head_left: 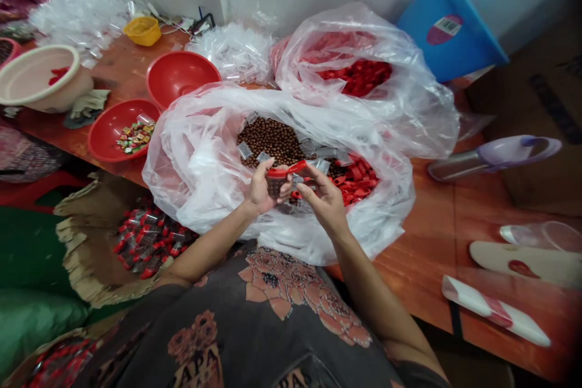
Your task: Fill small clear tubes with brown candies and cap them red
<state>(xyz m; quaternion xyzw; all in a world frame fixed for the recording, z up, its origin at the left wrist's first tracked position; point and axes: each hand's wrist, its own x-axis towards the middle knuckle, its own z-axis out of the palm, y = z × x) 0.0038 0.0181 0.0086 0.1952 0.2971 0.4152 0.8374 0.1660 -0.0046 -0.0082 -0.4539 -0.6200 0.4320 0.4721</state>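
My left hand [261, 189] is wrapped round a small clear container [276, 183] filled with brown balls, with a red flip cap on top. My right hand [324, 197] pinches at the red cap's lid beside it. Both hands are over a large clear plastic bag [200, 163] holding brown balls [271, 139], small clear containers and red caps [357, 179].
A second plastic bag of red caps [361, 76] lies behind. Red bowls [179, 76], one with wrapped candies [134, 136], a cream basin [39, 79] and a yellow cup [143, 30] stand at left. A cardboard box of filled containers [145, 236] sits lower left. A blue bin [448, 24] leans right.
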